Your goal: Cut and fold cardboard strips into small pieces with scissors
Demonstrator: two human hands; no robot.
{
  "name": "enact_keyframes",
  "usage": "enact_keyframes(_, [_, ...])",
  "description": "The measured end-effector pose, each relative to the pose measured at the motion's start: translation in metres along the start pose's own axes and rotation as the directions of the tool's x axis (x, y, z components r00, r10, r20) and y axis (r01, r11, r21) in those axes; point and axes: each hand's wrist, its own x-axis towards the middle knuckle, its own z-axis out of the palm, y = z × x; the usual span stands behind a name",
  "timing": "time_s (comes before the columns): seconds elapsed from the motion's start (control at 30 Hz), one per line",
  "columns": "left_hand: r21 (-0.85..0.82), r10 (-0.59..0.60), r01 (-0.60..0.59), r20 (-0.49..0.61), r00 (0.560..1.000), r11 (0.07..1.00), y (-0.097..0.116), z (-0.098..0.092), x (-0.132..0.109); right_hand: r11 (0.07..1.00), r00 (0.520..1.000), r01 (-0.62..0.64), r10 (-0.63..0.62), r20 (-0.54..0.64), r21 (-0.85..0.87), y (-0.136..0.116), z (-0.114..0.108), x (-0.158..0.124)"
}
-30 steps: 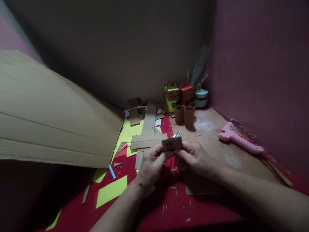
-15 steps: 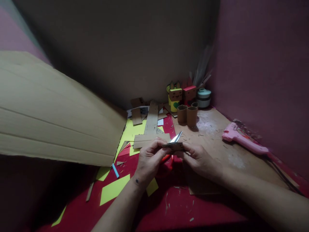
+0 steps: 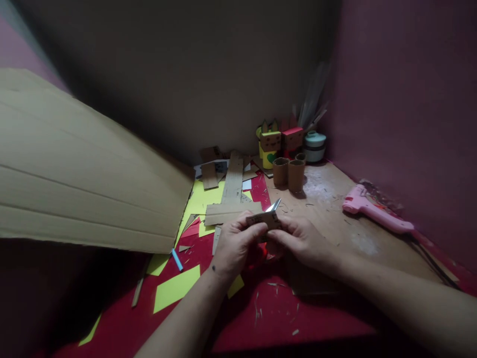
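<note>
A small piece of brown cardboard (image 3: 264,219) is pinched between both hands, its printed face turned toward me. My left hand (image 3: 238,243) grips its left end, thumb in front. On the right end my right hand (image 3: 300,241) closes with thumb and fingers. Behind the cardboard lies a pair of scissors (image 3: 275,205); the shiny blades stick out above it and a red handle shows below, partly hidden by the hands. Just beyond the left hand are cardboard strips (image 3: 231,214) on the table.
A pink glue gun (image 3: 378,211) lies at right. Brown cardboard tubes (image 3: 296,176), a yellow cardboard figure (image 3: 270,149), a red one (image 3: 292,139) and a lidded pot (image 3: 315,146) stand at the back. A large cardboard sheet (image 3: 93,184) leans left; yellow paper (image 3: 177,288) lies on red cloth.
The cardboard piece has tilted up, so its flat face shows where mostly its edge showed before. Both hands have turned slightly with it, and the view has shifted a little.
</note>
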Motion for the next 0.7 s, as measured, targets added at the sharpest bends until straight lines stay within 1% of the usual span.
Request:
enact_keyframes(0.07, [-0.012,-0.078,0.078,0.019,0.997,0.997,0.0012,0.0009,0.0002,0.974,0.991,-0.132,0.130,0.020,0.186,-0.0011,-0.0008,0.0028])
enact_keyframes(0.1, [0.012,-0.095,0.095,0.015,0.995,0.995,0.0019,0.0014,-0.0003,0.955,0.985,-0.171,0.169,0.029,0.241,-0.0014,-0.0014,0.0040])
enact_keyframes(0.2, [0.075,-0.083,0.083,-0.004,0.997,0.994,0.0024,0.0016,-0.0018,0.935,0.978,-0.209,0.204,0.048,0.288,-0.0015,-0.0034,0.0062])
enact_keyframes(0.33, [0.055,-0.083,0.084,-0.021,0.996,0.995,0.0000,-0.0013,-0.0008,0.892,0.963,-0.268,0.239,0.124,0.363,-0.0008,-0.0044,0.0076])
enact_keyframes(0.4, [0.082,-0.079,0.082,-0.043,0.996,0.993,-0.0009,-0.0027,0.0001,0.862,0.964,-0.264,0.224,0.142,0.433,-0.0013,-0.0039,0.0081])
enact_keyframes(0.5, [0.182,-0.046,0.054,-0.047,0.998,0.982,-0.0009,-0.0021,-0.0006,0.826,0.978,-0.202,0.196,0.068,0.527,-0.0041,-0.0026,0.0083])
enact_keyframes(0.6, [0.278,-0.023,0.035,-0.046,0.999,0.960,0.0003,0.0017,-0.0022,0.818,0.973,-0.195,0.232,0.000,0.541,-0.0059,-0.0020,0.0080])
enact_keyframes(0.7, [0.272,-0.073,0.074,-0.015,0.997,0.959,0.0020,0.0046,-0.0017,0.816,0.966,-0.207,0.257,-0.017,0.540,-0.0030,-0.0029,0.0086])
